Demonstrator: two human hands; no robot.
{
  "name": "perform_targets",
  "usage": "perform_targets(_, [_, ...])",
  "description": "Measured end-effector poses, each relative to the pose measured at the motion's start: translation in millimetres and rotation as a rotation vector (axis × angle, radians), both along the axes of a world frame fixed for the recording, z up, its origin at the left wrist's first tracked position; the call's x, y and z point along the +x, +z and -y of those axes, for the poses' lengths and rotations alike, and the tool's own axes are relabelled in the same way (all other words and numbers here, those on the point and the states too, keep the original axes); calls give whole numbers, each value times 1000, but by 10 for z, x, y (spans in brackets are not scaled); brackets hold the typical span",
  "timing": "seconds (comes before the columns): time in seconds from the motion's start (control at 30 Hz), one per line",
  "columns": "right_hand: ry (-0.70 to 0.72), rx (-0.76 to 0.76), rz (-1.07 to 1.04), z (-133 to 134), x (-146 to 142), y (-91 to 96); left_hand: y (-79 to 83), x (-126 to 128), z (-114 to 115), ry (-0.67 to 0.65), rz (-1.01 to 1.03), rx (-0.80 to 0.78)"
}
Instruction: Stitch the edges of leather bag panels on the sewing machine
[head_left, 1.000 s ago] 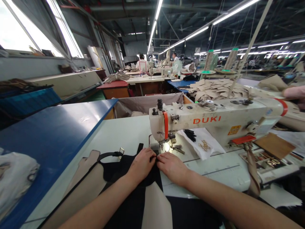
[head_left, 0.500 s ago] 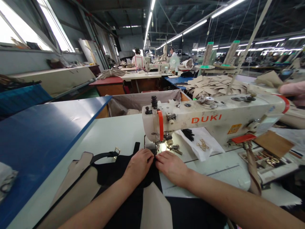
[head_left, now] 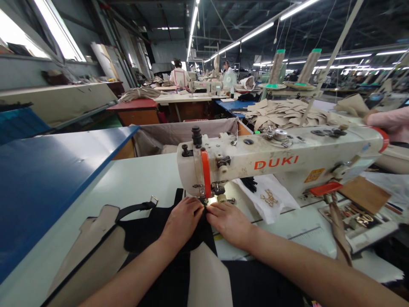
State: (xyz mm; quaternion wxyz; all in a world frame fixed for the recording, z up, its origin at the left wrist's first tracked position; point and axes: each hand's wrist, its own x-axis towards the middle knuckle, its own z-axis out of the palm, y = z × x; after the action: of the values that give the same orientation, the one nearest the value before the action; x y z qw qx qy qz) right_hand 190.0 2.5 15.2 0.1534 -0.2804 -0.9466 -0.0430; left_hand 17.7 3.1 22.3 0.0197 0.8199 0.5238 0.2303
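My left hand (head_left: 181, 221) and my right hand (head_left: 227, 222) press side by side on a black and beige fabric piece (head_left: 150, 238), fingertips pinched together on its edge right under the needle of the white DUKI sewing machine (head_left: 275, 160). Both hands have curled fingers gripping the fabric. A black strap with a metal ring (head_left: 154, 200) lies on the fabric to the left of my left hand.
A white cloth with small metal fittings (head_left: 270, 198) lies behind the machine. A tray of hardware (head_left: 358, 219) sits at right. A blue table (head_left: 47, 170) runs along the left. Stacked beige cut pieces (head_left: 284, 113) and other workers lie beyond. Another person's hand (head_left: 388, 121) shows at far right.
The view has shifted so the machine sits further left and nearer. My hands stay pinched on the fabric at the needle, moved slightly closer to the presser foot.
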Motion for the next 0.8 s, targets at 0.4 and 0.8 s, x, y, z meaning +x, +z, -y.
perform_targets(0.4, [16,-11,22,-48,7,-9,-58,-28,-57,-8,20,120])
perform_targets(0.8, [43,-36,40,-88,-4,-3,-51,-28,-47,3,8,125])
